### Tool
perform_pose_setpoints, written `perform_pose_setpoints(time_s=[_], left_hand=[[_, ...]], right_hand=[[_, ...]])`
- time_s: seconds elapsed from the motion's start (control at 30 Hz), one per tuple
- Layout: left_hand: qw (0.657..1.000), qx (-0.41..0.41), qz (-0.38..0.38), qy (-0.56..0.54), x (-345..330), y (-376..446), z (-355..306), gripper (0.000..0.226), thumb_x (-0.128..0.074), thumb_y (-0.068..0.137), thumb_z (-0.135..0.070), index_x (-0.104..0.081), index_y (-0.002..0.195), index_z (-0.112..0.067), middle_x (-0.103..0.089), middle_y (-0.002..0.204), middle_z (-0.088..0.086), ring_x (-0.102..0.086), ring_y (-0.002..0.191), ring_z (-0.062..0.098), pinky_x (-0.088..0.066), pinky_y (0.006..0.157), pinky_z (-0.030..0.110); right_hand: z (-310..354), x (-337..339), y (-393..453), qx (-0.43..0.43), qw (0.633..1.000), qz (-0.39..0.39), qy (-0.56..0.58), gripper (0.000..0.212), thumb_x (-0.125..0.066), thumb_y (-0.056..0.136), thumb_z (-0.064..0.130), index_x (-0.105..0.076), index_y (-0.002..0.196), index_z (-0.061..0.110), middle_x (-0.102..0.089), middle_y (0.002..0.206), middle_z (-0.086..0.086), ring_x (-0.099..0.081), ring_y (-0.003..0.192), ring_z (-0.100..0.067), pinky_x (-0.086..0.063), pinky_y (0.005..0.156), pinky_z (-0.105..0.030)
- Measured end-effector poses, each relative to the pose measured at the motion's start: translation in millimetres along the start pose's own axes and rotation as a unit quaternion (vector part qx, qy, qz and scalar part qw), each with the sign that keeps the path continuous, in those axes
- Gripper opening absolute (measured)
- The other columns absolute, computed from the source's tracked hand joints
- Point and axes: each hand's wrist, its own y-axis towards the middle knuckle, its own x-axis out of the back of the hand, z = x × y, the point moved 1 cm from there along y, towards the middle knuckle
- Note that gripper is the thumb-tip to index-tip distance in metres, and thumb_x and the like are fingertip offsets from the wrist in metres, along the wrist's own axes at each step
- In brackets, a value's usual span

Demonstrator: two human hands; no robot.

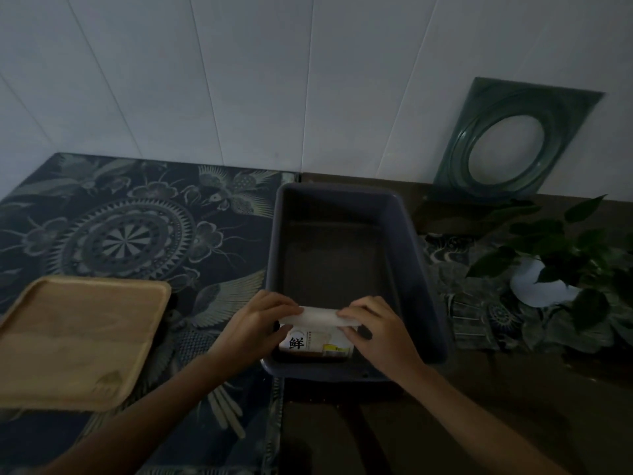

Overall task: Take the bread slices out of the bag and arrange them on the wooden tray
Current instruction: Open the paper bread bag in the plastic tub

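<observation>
A bread bag (317, 341), clear plastic with a printed label, stands at the near end of a dark blue-grey bin (407, 234). My left hand (257, 323) pinches the left end of the bag's white top strip. At the strip's right end my right hand (373, 329) grips it the same way. The bread inside shows only dimly through the plastic. The wooden tray (78, 337) lies bare on the patterned cloth, left of the bin and of both hands.
A dark patterned cloth (137, 217) covers the table's left part. A potted plant (561, 265) in a white pot stands at the right. A green frame with an oval hole (510, 138) leans on the white wall behind. The scene is dim.
</observation>
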Motion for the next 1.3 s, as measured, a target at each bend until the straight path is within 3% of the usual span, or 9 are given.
perform_pose_setpoints(time_s=[0.37,0.63,0.83,1.03,1.13,1.3], left_hand=[[0.998,0.007,-0.016,-0.057,3,7,5,0.025,-0.076,0.088,-0.007,-0.078,0.113,-0.012,-0.074,0.101,0.000,-0.070,0.091,0.011,-0.060,0.077,0.029],[0.999,-0.014,0.001,-0.042,10,14,-1,0.033,-0.078,0.087,-0.009,-0.075,0.119,-0.014,-0.073,0.099,0.001,-0.071,0.084,0.016,-0.061,0.070,0.037],[0.998,-0.064,0.026,0.007,12,17,-4,0.033,-0.074,0.089,-0.015,-0.072,0.122,-0.015,-0.074,0.111,0.001,-0.072,0.095,0.020,-0.061,0.071,0.041],[0.997,-0.070,0.030,0.002,18,18,-5,0.027,-0.076,0.088,-0.014,-0.076,0.115,-0.010,-0.075,0.109,0.003,-0.074,0.093,0.019,-0.062,0.071,0.039],[0.998,-0.065,0.025,-0.007,20,20,-7,0.020,-0.074,0.091,-0.017,-0.077,0.110,-0.011,-0.076,0.104,0.001,-0.073,0.089,0.017,-0.062,0.069,0.038],[0.998,-0.029,0.030,-0.050,17,30,-7,0.019,-0.067,0.095,-0.030,-0.079,0.103,-0.018,-0.075,0.098,-0.005,-0.071,0.084,0.008,-0.060,0.072,0.034]], right_hand=[[-16,-4,1,-0.010,1.000,-0.016,0.013,0.018,-0.080,0.087,0.020,-0.082,0.103,0.012,-0.072,0.093,0.001,-0.062,0.089,-0.013,-0.054,0.074,-0.024],[-22,-8,5,-0.045,0.994,-0.001,0.099,0.024,-0.076,0.090,0.025,-0.080,0.113,0.020,-0.074,0.097,0.006,-0.063,0.090,-0.008,-0.058,0.074,-0.031],[-18,-3,7,-0.062,0.989,0.020,0.136,0.028,-0.073,0.091,0.034,-0.076,0.118,0.027,-0.058,0.095,0.028,-0.059,0.083,0.001,-0.051,0.073,-0.014],[-11,-2,4,-0.051,0.989,0.009,0.141,0.034,-0.081,0.086,0.030,-0.075,0.118,0.020,-0.066,0.106,0.007,-0.064,0.098,-0.007,-0.057,0.081,-0.024],[-7,-6,4,-0.041,0.991,-0.019,0.125,0.027,-0.083,0.086,0.025,-0.078,0.112,0.018,-0.068,0.102,0.006,-0.064,0.095,-0.007,-0.058,0.080,-0.026],[-8,-4,10,-0.051,0.992,-0.008,0.117,0.023,-0.069,0.094,0.037,-0.079,0.107,0.020,-0.069,0.097,0.011,-0.063,0.091,-0.002,-0.055,0.076,-0.022]])
